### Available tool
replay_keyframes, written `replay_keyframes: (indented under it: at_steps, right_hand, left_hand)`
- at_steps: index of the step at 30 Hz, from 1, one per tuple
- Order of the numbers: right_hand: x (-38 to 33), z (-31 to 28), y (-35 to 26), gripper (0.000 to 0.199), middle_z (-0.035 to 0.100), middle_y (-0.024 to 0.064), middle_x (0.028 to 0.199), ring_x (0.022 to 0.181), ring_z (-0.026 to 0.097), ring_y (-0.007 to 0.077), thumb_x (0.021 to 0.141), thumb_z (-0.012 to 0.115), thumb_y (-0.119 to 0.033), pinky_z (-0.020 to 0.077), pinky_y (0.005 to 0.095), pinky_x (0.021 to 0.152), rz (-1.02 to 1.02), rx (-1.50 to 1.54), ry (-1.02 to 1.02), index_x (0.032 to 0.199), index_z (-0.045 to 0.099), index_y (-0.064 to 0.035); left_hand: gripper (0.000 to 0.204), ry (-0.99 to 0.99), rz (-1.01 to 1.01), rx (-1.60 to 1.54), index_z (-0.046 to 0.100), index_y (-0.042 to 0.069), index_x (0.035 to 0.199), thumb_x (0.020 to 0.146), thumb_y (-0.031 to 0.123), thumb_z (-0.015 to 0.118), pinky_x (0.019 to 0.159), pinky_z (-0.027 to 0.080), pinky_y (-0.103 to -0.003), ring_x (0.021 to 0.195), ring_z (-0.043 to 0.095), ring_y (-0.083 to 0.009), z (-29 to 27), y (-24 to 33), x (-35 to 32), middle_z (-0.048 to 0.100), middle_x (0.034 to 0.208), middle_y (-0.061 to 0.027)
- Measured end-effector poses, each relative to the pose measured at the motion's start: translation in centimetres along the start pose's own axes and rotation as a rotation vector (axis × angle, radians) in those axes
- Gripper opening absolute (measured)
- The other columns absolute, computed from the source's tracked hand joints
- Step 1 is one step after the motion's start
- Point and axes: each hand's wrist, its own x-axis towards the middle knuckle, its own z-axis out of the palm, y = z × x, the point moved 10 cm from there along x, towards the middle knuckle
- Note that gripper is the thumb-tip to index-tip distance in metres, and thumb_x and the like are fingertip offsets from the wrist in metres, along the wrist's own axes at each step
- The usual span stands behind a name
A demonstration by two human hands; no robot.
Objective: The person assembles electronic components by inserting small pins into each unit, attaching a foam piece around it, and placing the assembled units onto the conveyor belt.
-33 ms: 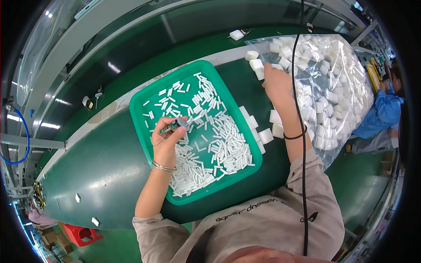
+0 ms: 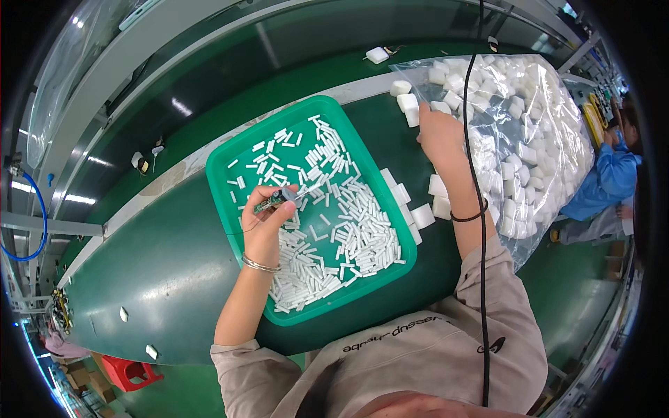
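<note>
Pinching a small green part (image 2: 273, 200) in left hand (image 2: 268, 230) above green tray (image 2: 230, 216), right hand (image 2: 440, 134) spread at clear bag (image 2: 536, 125).

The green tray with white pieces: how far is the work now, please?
Done: nothing finished shows apart from the loose stock. In hand: the left hand pinches a small dark part over the green tray, while the right hand reaches into the clear bag of white blocks. Left: many white sticks fill the tray, and more blocks lie beside it.
</note>
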Motion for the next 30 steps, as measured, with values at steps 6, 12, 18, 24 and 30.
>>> replay_keyframes:
  at_steps: [6, 12, 18, 24, 30]
  right_hand:
    - [-2.5, -5.2, -3.0, 0.024, 0.058, 0.0149, 0.089, 0.076, 0.059, 0.0295, 0.070, 0.062, -0.008, 0.0475, 0.0365, 0.063, -0.179, 0.218, 0.059, 0.092, 0.054, -0.0015]
    - [-6.3, -5.1, -12.1, 0.026, 0.054, 0.0050, 0.096, 0.094, 0.052, 0.0123, 0.079, 0.053, 0.001, 0.0426, 0.0240, 0.079, -0.453, 1.768, -0.322, 0.104, 0.045, -0.0015]
    - [-8.7, -2.2, -15.3, 0.029, 0.054, 0.0072, 0.098, 0.091, 0.054, 0.0133, 0.077, 0.056, 0.001, 0.0451, 0.0244, 0.076, -0.351, 1.993, -0.468, 0.104, 0.046, 0.0006]
    - [-8.9, -2.8, -14.4, 0.025, 0.056, 0.0092, 0.095, 0.085, 0.057, 0.0143, 0.074, 0.058, 0.003, 0.0464, 0.0239, 0.074, -0.391, 1.936, -0.300, 0.099, 0.051, 0.0021]
    - [-9.0, -3.6, -13.3, 0.026, 0.056, 0.0075, 0.087, 0.081, 0.057, 0.0140, 0.072, 0.058, 0.007, 0.0467, 0.0256, 0.074, -0.413, 1.837, -0.178, 0.097, 0.052, 0.0038]
  left_hand:
    - [0.023, -0.033, 0.008, -0.057, 0.049, 0.005, 0.094, 0.074, 0.003, 0.059, 0.069, 0.049, -0.026, 0.078, 0.056, -0.0151, 0.6, 0.3, -0.1, 0.055, 0.103, -0.0166]
    - [0.027, 0.032, 0.138, -0.169, 0.049, 0.004, 0.094, 0.070, 0.000, 0.061, 0.070, 0.052, -0.033, 0.085, 0.054, -0.0168, 0.5, 2.0, -0.6, 0.052, 0.098, -0.0089]
    - [0.028, 0.002, 0.190, -0.294, 0.049, 0.004, 0.093, 0.069, -0.004, 0.060, 0.081, 0.045, -0.033, 0.084, 0.053, -0.0180, 0.2, 2.4, -0.5, 0.053, 0.092, -0.0075]
    - [0.030, -0.046, 0.183, -0.273, 0.047, 0.006, 0.096, 0.070, -0.003, 0.060, 0.081, 0.042, -0.031, 0.091, 0.052, -0.0175, -0.3, 2.0, -0.3, 0.052, 0.097, -0.0070]
    - [0.032, -0.022, 0.169, -0.263, 0.051, 0.005, 0.090, 0.064, -0.010, 0.063, 0.077, 0.046, -0.028, 0.087, 0.057, -0.0168, 0.3, 2.2, -0.5, 0.058, 0.095, -0.0100]
